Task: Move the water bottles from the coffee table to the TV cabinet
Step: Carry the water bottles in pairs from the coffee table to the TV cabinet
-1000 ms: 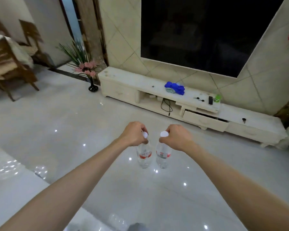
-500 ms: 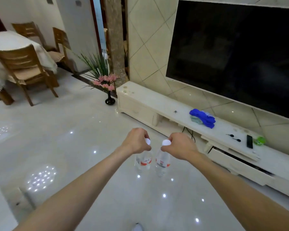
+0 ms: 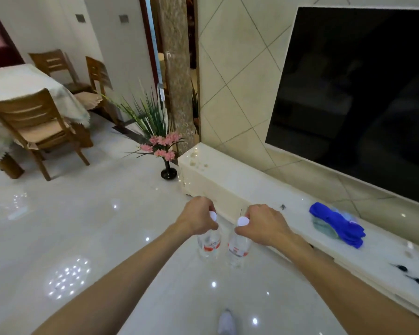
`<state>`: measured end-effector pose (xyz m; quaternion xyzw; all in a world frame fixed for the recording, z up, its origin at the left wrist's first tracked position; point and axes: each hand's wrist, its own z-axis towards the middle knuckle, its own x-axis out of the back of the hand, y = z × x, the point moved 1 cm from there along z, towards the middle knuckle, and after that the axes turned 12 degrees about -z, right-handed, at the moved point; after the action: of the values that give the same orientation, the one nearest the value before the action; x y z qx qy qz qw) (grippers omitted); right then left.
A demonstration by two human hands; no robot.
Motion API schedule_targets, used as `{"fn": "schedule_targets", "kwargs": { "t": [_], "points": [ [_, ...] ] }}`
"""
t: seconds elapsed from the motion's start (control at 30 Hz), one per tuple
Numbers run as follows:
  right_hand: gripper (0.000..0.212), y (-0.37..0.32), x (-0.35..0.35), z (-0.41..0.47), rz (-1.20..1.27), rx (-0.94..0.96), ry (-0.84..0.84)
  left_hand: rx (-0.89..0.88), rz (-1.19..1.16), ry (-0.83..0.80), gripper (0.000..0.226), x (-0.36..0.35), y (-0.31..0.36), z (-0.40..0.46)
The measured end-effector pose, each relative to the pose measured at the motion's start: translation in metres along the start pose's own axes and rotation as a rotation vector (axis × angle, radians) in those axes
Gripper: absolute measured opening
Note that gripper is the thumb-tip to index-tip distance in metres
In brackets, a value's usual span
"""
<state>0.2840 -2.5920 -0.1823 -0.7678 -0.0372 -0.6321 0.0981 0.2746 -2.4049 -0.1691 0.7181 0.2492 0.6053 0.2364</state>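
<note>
Two clear water bottles with white caps and red labels hang upright side by side above the glossy floor. My left hand [image 3: 198,220] grips the neck of the left bottle [image 3: 209,245]. My right hand [image 3: 261,224] grips the neck of the right bottle [image 3: 237,250]. Both bottles are just in front of the long cream TV cabinet [image 3: 228,175], near its left part. The coffee table is out of view.
A blue glove on a cloth [image 3: 336,224] and small dark items [image 3: 406,274] lie on the cabinet top. A large dark TV [image 3: 358,93] hangs above. A black vase with pink flowers [image 3: 166,155] stands at the cabinet's left end. Wooden chairs [image 3: 39,126] and a covered dining table are far left.
I have walked closer to the TV cabinet, which now looms larger and nearer on the right. Both hands still carry the bottles in the same side-by-side grip.
</note>
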Motion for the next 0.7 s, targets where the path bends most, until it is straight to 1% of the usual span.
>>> {"fn": "schedule_targets", "kwargs": {
  "t": [0.1,0.27,0.4,0.47,0.57,0.7],
  "points": [
    [0.030,0.004,0.003,0.084,0.037,0.003,-0.038,0.029,-0.005,0.005,0.027,0.011,-0.012,0.080],
    [0.036,0.001,0.021,0.202,-0.033,0.067,-0.091,0.071,-0.038,0.051,0.026,0.042,-0.028,0.190],
    [0.027,-0.004,0.029,0.296,-0.018,0.033,-0.110,0.081,-0.049,0.047,0.029,0.065,-0.051,0.277],
    [0.028,-0.010,0.031,0.346,-0.024,0.025,-0.093,0.074,-0.046,0.034,0.029,0.076,-0.066,0.324],
    [0.037,-0.021,0.029,0.416,-0.026,0.007,-0.099,0.065,-0.054,0.000,0.029,0.091,-0.089,0.397],
    [0.039,-0.035,0.026,0.495,0.018,-0.096,-0.150,0.055,-0.025,-0.076,0.027,0.112,-0.117,0.481]
  ]
}}
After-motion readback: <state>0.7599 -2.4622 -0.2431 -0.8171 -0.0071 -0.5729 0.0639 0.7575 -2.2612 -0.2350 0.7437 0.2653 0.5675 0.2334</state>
